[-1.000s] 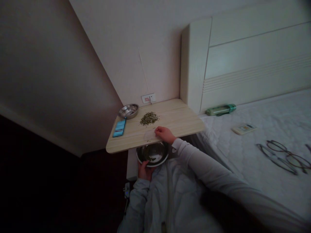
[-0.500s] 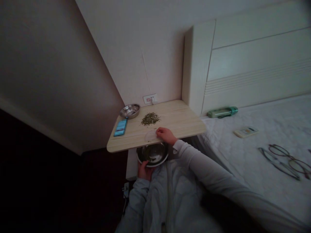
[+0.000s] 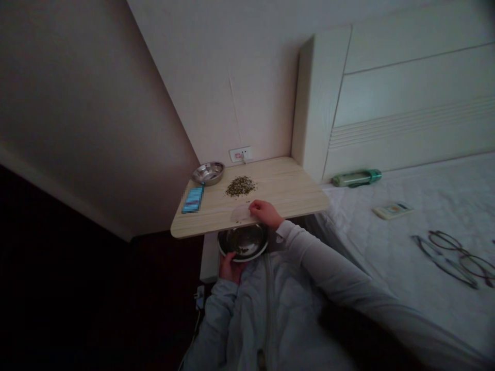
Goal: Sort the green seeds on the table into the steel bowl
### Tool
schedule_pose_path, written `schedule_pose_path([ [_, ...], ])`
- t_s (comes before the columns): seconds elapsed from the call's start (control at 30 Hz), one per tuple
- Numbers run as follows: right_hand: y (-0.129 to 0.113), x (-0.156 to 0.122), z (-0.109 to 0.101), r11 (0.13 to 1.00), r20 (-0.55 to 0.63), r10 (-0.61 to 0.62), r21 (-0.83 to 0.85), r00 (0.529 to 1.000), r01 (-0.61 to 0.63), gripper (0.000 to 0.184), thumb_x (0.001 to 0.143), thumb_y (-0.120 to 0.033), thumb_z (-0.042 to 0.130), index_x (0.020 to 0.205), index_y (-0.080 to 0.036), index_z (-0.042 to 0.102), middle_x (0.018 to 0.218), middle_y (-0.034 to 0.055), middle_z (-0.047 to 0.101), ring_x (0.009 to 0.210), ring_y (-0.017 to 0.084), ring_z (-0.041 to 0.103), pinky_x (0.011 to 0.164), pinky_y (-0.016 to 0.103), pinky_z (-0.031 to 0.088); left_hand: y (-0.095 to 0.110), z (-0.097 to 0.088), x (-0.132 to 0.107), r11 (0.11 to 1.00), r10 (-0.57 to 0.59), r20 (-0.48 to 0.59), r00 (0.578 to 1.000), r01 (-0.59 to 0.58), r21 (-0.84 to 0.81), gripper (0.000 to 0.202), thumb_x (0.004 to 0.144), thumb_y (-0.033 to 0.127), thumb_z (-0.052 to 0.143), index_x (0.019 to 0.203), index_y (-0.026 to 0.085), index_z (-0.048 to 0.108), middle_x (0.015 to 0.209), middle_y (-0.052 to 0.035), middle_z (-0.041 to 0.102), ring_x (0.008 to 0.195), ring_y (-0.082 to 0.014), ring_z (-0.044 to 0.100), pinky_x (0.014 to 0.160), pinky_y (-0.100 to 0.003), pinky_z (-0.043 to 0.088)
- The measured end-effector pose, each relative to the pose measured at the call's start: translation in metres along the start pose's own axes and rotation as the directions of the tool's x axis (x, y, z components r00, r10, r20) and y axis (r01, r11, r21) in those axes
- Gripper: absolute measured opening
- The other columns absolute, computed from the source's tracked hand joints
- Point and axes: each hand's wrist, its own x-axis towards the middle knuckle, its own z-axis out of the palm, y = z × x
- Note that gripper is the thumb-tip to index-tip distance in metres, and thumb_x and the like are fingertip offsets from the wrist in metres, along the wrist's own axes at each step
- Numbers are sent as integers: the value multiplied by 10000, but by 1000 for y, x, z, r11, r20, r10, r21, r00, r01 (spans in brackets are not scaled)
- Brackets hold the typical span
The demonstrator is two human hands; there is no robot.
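The right hand (image 3: 263,212) reaches forward, fingers curled (arm outstretched, sleeved); the left hand (image 3: 229,268) grips low, near the torso.

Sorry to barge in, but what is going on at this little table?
A person's left hand holds a metal bowl just under the near edge of the wooden table; a few dark bits lie inside. The right hand holds a pale card on the tabletop above that bowl. A pile of small greenish bits lies further back, apart from the card, near a second bowl and a blue box.

Wooden table (image 3: 286,193): seed pile (image 3: 240,186), small bowl (image 3: 209,172)
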Motion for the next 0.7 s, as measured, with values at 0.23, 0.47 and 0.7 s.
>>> schedule_pose_path([
  [0.23, -1, -1, -2, 1000, 16, 1, -26, 1000, -1, 132, 659, -206, 461, 704, -156, 575, 630, -11, 606, 588, 93, 506, 541, 188, 343, 0, 1, -2, 999, 4, 37, 999, -2, -44, 522, 609, 79, 501, 1082, 298, 460, 913, -6, 609, 744, -186, 576, 647, -372, 478],
  [0.47, -2, -1, -3, 1000, 34, 4, 1, 999, -4, 137, 674, -232, 453, 680, -158, 568, 612, -15, 601, 565, 85, 495, 519, 185, 328, -2, -2, 3, 999, 8, 17, 1000, -8, -46, 533, 590, 74, 510, 1071, 298, 462, 886, -5, 610, 723, -182, 575, 626, -374, 482],
  [0.7, -1, -1, -3, 1000, 23, -12, -10, 1000, 12, 137, 671, -233, 458, 699, -158, 569, 620, -15, 606, 567, 85, 494, 522, 187, 328, -2, -1, 3, 999, 20, 8, 1000, -19, -48, 562, 570, 61, 516, 1068, 314, 456, 930, 2, 596, 741, -181, 569, 623, -368, 484],
])
